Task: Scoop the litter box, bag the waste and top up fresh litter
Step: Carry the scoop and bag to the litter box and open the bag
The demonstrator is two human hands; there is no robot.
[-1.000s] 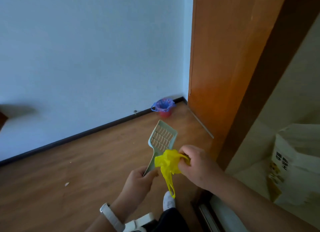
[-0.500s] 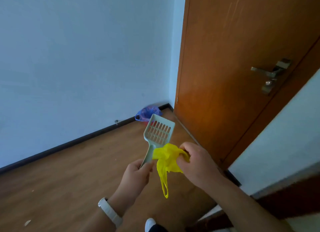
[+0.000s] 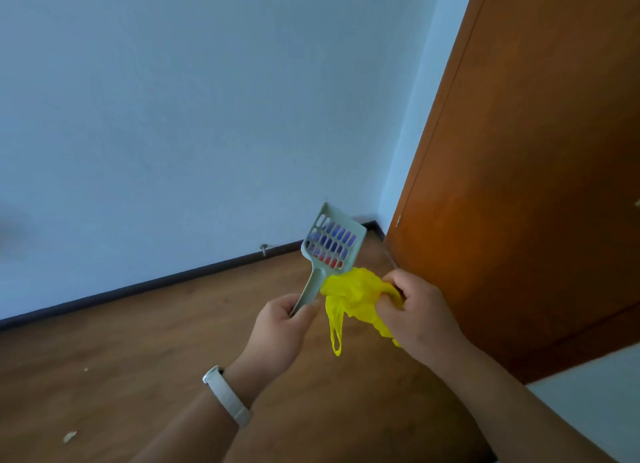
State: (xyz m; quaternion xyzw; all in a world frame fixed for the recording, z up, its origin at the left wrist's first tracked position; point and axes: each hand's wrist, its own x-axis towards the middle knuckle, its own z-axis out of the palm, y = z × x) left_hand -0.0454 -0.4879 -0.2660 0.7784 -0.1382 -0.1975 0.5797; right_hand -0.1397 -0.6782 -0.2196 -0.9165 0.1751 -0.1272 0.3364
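Your left hand [image 3: 280,327] is clenched round the bottom of the litter scoop's [image 3: 330,244] handle, thumb laid along it. Your right hand [image 3: 420,319] grips a crumpled yellow plastic bag [image 3: 351,294], fingers curled into the bunched film. Both are held in the air above the wooden floor [image 3: 138,358], near its far corner where the pale wall [image 3: 173,116] meets the brown door [image 3: 519,185].

The relation that matters is this: the scoop's long axis runs up and away from your left hand, leaning a little to the right, so its slotted head stands above the bag and points at that far corner. The bag sits between your hands, touching or just beside the scoop's neck, with one carrying loop hanging straight down. Your right hand is the one on it.

No litter box or litter shows here, so I judge nothing is scooped yet. Opening the bag will likely want a second grip on that loop, and your left hand is occupied by the scoop. Something blue and red shows through the slots; I cannot tell what.
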